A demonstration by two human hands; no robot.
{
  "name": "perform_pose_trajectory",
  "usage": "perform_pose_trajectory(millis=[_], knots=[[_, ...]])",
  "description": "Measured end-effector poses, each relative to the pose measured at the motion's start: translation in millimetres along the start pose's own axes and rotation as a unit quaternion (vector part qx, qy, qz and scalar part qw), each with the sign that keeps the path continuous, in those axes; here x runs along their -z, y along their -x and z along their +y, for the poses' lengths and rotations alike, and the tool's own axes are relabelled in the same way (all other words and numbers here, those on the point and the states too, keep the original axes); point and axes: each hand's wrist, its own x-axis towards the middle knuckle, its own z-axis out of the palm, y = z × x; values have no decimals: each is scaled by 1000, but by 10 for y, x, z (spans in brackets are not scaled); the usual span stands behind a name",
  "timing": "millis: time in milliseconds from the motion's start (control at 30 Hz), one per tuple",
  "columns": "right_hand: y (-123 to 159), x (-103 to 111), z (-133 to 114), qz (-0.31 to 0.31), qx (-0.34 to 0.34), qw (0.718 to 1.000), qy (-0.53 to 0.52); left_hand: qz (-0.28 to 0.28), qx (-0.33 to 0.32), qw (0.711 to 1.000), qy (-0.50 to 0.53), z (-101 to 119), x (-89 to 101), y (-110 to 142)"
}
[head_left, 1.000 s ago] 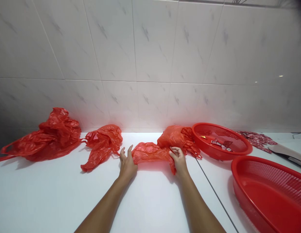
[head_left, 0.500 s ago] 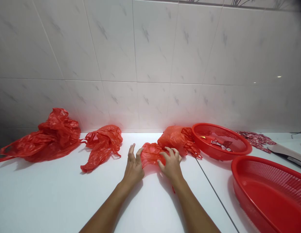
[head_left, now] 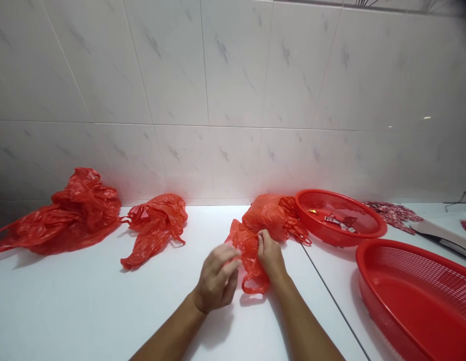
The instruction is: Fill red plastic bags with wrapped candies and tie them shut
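the thin, crinkled, translucent red plastic bag (head_left: pixel 250 250) has swung round between the hands: half a second ago it lay bunched crosswise, and now it runs from far to near, its handle loop at the near end. the left hand (head_left: pixel 218 278) has curled its fingers and come in close to the bag's left edge; whether it touches the film cannot be told. the right hand (head_left: pixel 271 255), spread over the bag a moment ago, is now closed on its right side. so the bag is drawn into a narrower bundle, with the right hand seeming to steady it

it sits right of centre over the smooth white tabletop (head_left: pixel 86 306), limp, shiny and creased, in front of a bulging orange-red plastic bag (head_left: pixel 268 215). a crumpled red plastic bag with a trailing end (head_left: pixel 157 223) lies to the left, and a round red plastic basket (head_left: pixel 341 241) stands to the far right
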Motion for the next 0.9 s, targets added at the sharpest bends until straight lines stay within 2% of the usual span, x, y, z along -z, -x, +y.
perform_pose_trajectory(millis=[33, 67, 133, 200, 267, 333, 467, 533, 600, 700, 733, 767, 833, 900], knots=[[11, -28, -9, -20, 15, 1000, -1, -53, 0, 999, 8, 55, -70, -7], [22, -57, -17, -39, 28, 999, 2, -126, 28, 992, -4, 90, -145, -10], [47, -115, -30, -69, 45, 997, 10, -265, 126, 954, -67, 101, -277, -8], [71, -161, -37, -90, 52, 995, 2, -331, 214, 910, -131, 50, -345, -1], [87, -180, -41, -102, 53, 993, -13, -341, 259, 889, -163, -29, -337, 5], [85, -167, -37, -86, 42, 995, -21, -353, 301, 865, -192, -109, -275, 4], [23, -78, 19, 35, -26, 999, -23, -372, 380, 812, -242, -224, -112, -7], [-22, -24, 56, 108, -35, 993, -3, -378, 408, 791, -256, -253, -42, -11], [-47, 29, 54, 190, -3, 982, 22, -381, 427, 777, -261, -263, 14, -14], [29, 82, -105, 298, 115, 948, 19, -377, 443, 772, -256, -247, 52, -15], [96, 77, -204, 296, 169, 940, 6, -372, 446, 775, -250, -237, 50, -12], [181, 53, -320, 266, 228, 937, -9, -366, 448, 779, -242, -226, 42, -6], [379, -62, -569, 128, 326, 936, -21, -350, 449, 793, -218, -203, 14, 15], [557, -249, -782, -14, 371, 929, -8, -319, 445, 818, -177, -186, -14, 38]])
